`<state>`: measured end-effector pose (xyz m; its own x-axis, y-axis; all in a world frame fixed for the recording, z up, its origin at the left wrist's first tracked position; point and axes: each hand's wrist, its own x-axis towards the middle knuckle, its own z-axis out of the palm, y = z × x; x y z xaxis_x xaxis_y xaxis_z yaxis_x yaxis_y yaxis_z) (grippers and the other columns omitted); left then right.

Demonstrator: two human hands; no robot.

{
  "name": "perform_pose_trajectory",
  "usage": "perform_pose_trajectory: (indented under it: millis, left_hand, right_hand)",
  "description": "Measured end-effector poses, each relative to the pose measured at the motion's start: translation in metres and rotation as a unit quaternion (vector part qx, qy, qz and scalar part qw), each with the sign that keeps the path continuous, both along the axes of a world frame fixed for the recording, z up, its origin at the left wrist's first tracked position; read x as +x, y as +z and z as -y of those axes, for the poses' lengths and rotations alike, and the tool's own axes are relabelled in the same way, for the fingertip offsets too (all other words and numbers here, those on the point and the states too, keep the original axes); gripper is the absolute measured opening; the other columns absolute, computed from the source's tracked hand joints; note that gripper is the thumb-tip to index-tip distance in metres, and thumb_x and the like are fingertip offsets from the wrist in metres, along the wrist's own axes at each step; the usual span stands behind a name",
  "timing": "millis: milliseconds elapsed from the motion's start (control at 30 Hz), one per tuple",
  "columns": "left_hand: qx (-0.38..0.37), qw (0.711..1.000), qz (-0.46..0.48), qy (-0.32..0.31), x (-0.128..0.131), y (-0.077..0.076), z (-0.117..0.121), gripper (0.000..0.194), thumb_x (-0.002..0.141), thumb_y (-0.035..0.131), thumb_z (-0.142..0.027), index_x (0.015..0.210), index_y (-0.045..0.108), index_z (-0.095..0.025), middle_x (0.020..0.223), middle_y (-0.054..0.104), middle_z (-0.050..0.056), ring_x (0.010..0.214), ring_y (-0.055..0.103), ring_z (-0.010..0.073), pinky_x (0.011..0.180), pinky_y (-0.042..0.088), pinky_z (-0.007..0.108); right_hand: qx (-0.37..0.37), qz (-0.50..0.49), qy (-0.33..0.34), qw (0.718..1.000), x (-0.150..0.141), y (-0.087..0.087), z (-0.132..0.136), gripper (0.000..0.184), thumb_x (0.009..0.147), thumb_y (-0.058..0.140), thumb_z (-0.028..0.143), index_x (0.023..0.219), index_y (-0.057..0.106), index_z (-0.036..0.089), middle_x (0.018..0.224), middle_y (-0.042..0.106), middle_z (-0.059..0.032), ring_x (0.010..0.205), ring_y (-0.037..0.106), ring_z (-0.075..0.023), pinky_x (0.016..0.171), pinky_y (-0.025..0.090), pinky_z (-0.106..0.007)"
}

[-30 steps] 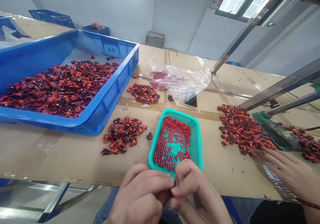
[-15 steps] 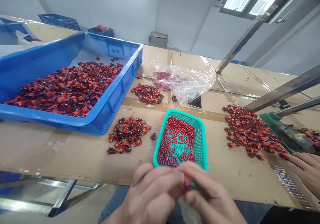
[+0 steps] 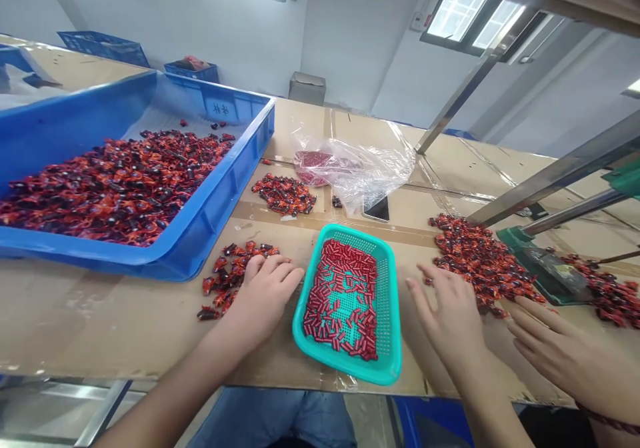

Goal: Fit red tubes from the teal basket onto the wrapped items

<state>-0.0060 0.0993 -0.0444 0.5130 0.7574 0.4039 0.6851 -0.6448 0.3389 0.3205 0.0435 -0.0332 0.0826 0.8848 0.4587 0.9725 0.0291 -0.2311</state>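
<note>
My left hand (image 3: 270, 291) is over a small pile of red-and-black plastic pieces (image 3: 225, 278), left of the green basket. Its fingers curl down among the pieces, and the fingertips are hidden. My right hand (image 3: 453, 308) reaches to the near edge of a larger pile of similar pieces (image 3: 470, 248); its thumb and fingers are apart, with nothing visible between them. Between my hands stands the green basket (image 3: 395, 301), with many short dark-red tubes (image 3: 345, 261) inside.
A big blue tray (image 3: 195, 261) heaped with red-and-black pieces stands at left. Behind the basket lie another small pile (image 3: 285, 195), a clear plastic bag (image 3: 370, 168) and a phone (image 3: 376, 208). At right are another person's hand (image 3: 555, 341) and a green-based metal stand (image 3: 550, 268).
My hands were together in front of the basket, around a small red piece. They have parted, the left to the left pile, the right to the right pile. The view has shifted slightly.
</note>
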Motion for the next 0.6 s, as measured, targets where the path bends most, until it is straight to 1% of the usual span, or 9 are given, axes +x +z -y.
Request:
perform_pose_trajectory:
  millis: [100, 200, 267, 333, 367, 433, 500, 533, 600]
  left_hand:
    - [-0.002, 0.999, 0.052, 0.001, -0.005, 0.003, 0.002, 0.028, 0.1, 0.05, -0.006, 0.11, 0.07, -0.022, 0.109, 0.071, 0.008, 0.102, 0.066, 0.0261, 0.092, 0.044, 0.044]
    - [-0.004, 0.993, 0.116, 0.003, -0.009, 0.01, 0.013, 0.019, 0.103, 0.054, -0.016, 0.112, 0.07, -0.023, 0.106, 0.06, 0.006, 0.097, 0.066, 0.0199, 0.083, 0.053, 0.034]
    - [-0.011, 0.987, 0.163, 0.013, -0.011, 0.016, 0.023, 0.01, 0.102, 0.062, -0.024, 0.109, 0.07, -0.024, 0.106, 0.058, 0.005, 0.098, 0.067, 0.0186, 0.084, 0.057, 0.031]
    - [-0.058, 0.967, 0.246, 0.016, -0.01, 0.021, 0.033, 0.006, 0.096, 0.072, -0.028, 0.101, 0.07, -0.025, 0.108, 0.062, 0.005, 0.104, 0.068, 0.0199, 0.088, 0.059, 0.031]
    - [-0.104, 0.947, 0.305, 0.009, -0.008, 0.023, 0.037, 0.008, 0.093, 0.077, -0.029, 0.095, 0.07, -0.025, 0.107, 0.064, 0.004, 0.102, 0.07, 0.02, 0.087, 0.06, 0.031]
    - [-0.205, 0.887, 0.414, -0.013, -0.006, 0.027, 0.045, 0.017, 0.087, 0.084, -0.028, 0.087, 0.067, -0.025, 0.099, 0.069, 0.001, 0.09, 0.074, 0.0184, 0.078, 0.063, 0.029]
    - [-0.26, 0.847, 0.463, -0.024, -0.004, 0.03, 0.049, 0.023, 0.082, 0.089, -0.028, 0.085, 0.067, -0.025, 0.088, 0.071, -0.001, 0.078, 0.073, 0.0158, 0.07, 0.063, 0.025]
    - [-0.265, 0.844, 0.466, -0.022, -0.003, 0.031, 0.05, 0.023, 0.08, 0.091, -0.029, 0.086, 0.069, -0.025, 0.084, 0.072, -0.002, 0.076, 0.072, 0.0149, 0.069, 0.062, 0.023]
    - [-0.247, 0.859, 0.449, -0.022, -0.003, 0.032, 0.052, 0.021, 0.078, 0.092, -0.032, 0.089, 0.075, -0.025, 0.08, 0.073, -0.002, 0.076, 0.07, 0.0139, 0.07, 0.06, 0.02]
  right_hand:
    - [-0.08, -0.008, 0.16, 0.984, -0.043, 0.023, 0.007, 0.032, 0.11, 0.042, 0.039, 0.12, 0.068, 0.024, 0.115, 0.069, -0.0109, 0.11, 0.065, -0.0251, 0.095, 0.056, -0.039]
    - [-0.201, 0.014, 0.298, 0.933, -0.077, 0.034, 0.002, 0.027, 0.106, 0.046, 0.013, 0.118, 0.068, 0.024, 0.114, 0.07, -0.0098, 0.11, 0.066, -0.0237, 0.092, 0.058, -0.037]
    - [-0.235, 0.031, 0.316, 0.919, -0.09, 0.033, -0.004, 0.034, 0.099, 0.048, -0.001, 0.114, 0.068, 0.022, 0.11, 0.07, -0.0097, 0.105, 0.067, -0.0251, 0.088, 0.06, -0.038]
    - [-0.248, 0.039, 0.318, 0.914, -0.096, 0.029, -0.009, 0.038, 0.092, 0.05, -0.009, 0.109, 0.068, 0.02, 0.105, 0.071, -0.01, 0.096, 0.068, -0.0259, 0.082, 0.06, -0.039]
    - [-0.255, 0.043, 0.319, 0.912, -0.098, 0.028, -0.011, 0.038, 0.089, 0.051, -0.011, 0.106, 0.068, 0.018, 0.101, 0.071, -0.0104, 0.091, 0.068, -0.0264, 0.078, 0.061, -0.04]
    - [-0.267, 0.046, 0.316, 0.909, -0.099, 0.026, -0.013, 0.033, 0.086, 0.053, -0.012, 0.097, 0.068, 0.015, 0.093, 0.071, -0.0107, 0.081, 0.067, -0.0272, 0.073, 0.06, -0.042]
    - [-0.274, 0.037, 0.31, 0.91, -0.099, 0.026, -0.013, 0.025, 0.086, 0.056, -0.009, 0.089, 0.066, 0.014, 0.086, 0.069, -0.0103, 0.076, 0.066, -0.0276, 0.07, 0.059, -0.044]
    - [-0.275, 0.028, 0.306, 0.911, -0.1, 0.026, -0.013, 0.022, 0.086, 0.058, -0.007, 0.086, 0.065, 0.014, 0.084, 0.069, -0.01, 0.076, 0.066, -0.0276, 0.07, 0.059, -0.044]
    - [-0.273, 0.0, 0.297, 0.915, -0.1, 0.027, -0.012, 0.019, 0.088, 0.06, -0.003, 0.084, 0.063, 0.015, 0.085, 0.068, -0.0096, 0.078, 0.066, -0.0275, 0.072, 0.059, -0.044]
